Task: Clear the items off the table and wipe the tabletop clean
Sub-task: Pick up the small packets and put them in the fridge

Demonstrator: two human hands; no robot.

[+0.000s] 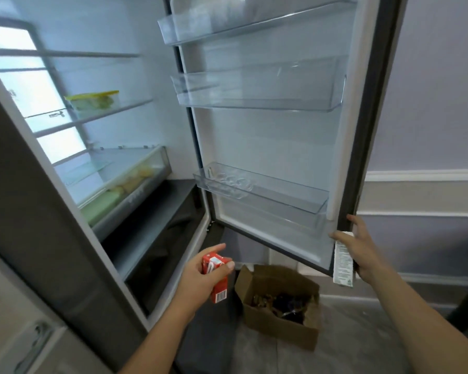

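My left hand [200, 276] grips a small red juice carton [216, 276] in front of the open fridge, below the lowest door bin [260, 188]. My right hand [361, 249] holds the lower outer corner of the open fridge door [268, 136], thumb on the inner face and fingers round the edge, with a white labelled packet [343, 263] pinned under the palm against the door edge. The table is out of view.
Inside the fridge, a container with a yellow lid [93, 102] sits on a glass shelf, and a drawer [125, 184] holds pale food. An open cardboard box [280, 300] with dark rubbish stands on the floor under the door. Three door bins look empty.
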